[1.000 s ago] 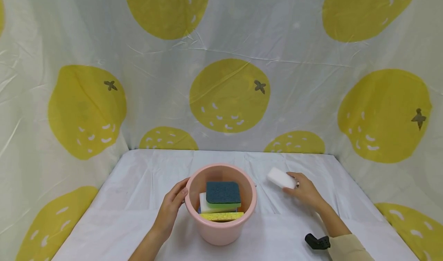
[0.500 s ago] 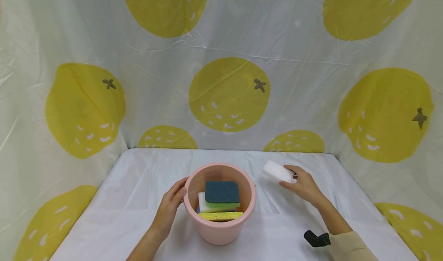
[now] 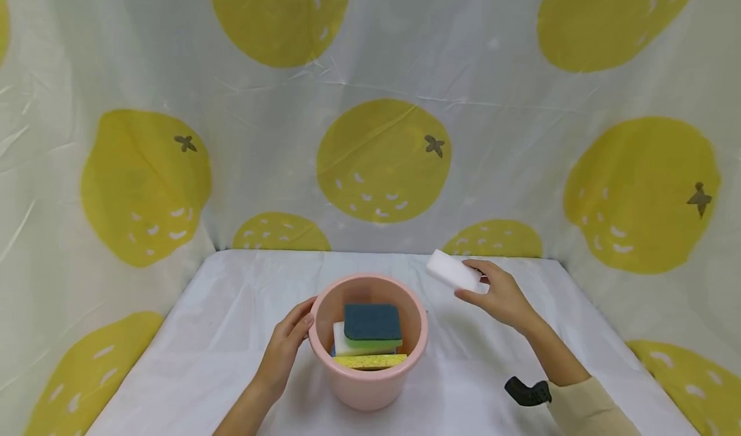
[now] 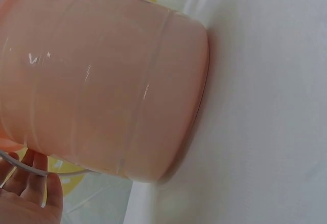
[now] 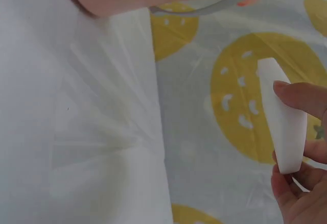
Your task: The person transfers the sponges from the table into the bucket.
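Note:
My right hand (image 3: 500, 296) pinches a white melamine sponge (image 3: 453, 271) between thumb and fingers, raised above the cloth to the right of a pink bucket (image 3: 370, 391). The right wrist view shows the sponge (image 5: 283, 122) edge-on, thumb on one face and fingers on the other. My left hand (image 3: 282, 349) holds the bucket's left side at the rim, its fingers (image 4: 34, 178) by the grey handle (image 4: 30, 169) in the left wrist view. Inside the upright bucket lie a dark green scouring sponge (image 3: 373, 322), a white sponge (image 3: 340, 341) and a yellow sponge (image 3: 370, 361); what lies beneath is mostly hidden.
White cloth (image 3: 243, 307) covers the table. A lemon-print curtain (image 3: 498, 166) closes off the back and both sides. A black device (image 3: 528, 392) sits at the right wrist, beside a beige sleeve (image 3: 585, 407).
My right hand has lifted the white melamine sponge off the cloth and carried it up and to the left. The left hand and bucket stay in place.

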`<state>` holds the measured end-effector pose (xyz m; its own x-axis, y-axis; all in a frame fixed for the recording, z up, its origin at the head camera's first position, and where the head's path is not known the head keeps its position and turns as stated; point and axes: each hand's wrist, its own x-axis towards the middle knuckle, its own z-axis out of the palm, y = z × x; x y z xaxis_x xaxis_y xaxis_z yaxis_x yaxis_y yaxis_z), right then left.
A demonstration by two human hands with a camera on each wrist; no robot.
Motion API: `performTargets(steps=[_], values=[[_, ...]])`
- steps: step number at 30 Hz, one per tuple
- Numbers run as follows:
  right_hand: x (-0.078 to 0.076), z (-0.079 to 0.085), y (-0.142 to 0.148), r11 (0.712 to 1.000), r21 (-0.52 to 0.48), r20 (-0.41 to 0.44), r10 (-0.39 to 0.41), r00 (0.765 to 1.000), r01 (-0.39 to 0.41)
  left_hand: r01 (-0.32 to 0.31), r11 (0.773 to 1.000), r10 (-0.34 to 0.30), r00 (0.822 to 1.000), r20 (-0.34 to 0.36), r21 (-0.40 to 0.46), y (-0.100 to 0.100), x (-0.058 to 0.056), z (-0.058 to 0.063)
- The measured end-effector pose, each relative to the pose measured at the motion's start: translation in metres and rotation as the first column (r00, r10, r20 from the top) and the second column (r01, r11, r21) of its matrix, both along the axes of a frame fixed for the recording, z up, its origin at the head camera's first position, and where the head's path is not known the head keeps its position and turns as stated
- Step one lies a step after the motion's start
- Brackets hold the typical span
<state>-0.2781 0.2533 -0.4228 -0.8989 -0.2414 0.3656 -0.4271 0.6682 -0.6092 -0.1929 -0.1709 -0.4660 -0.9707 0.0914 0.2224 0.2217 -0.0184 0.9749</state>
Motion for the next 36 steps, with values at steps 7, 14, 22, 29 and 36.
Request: performTargets(steps=[7, 14, 22, 29, 36], values=[[0.008, 0.02, -0.028, 0.996, 0.017, -0.071, 0.084, 0.994, -0.083, -0.015, 1.0, 0.015, 1.0, 0.016, -0.003, 0.001, 0.001, 0.003], [0.021, 0.04, -0.058, 0.98, 0.032, -0.101, 0.2, 0.975, -0.197, -0.02, 1.0, 0.02, 1.0, 0.024, -0.001, -0.002, 0.003, 0.001], [0.025, 0.053, -0.087, 0.946, 0.071, -0.125, 0.324, 0.938, -0.318, -0.001, 1.0, 0.001, 1.0, 0.003, 0.003, 0.0, 0.0, 0.001], [0.025, 0.056, -0.108, 0.908, 0.109, -0.132, 0.416, 0.9, -0.404, -0.019, 1.0, 0.02, 1.0, 0.017, -0.019, 0.0, 0.0, 0.0], [0.028, 0.057, -0.116, 0.893, 0.135, -0.098, 0.443, 0.891, -0.429, -0.023, 0.999, 0.024, 1.0, 0.012, -0.04, -0.001, 0.0, 0.002]])
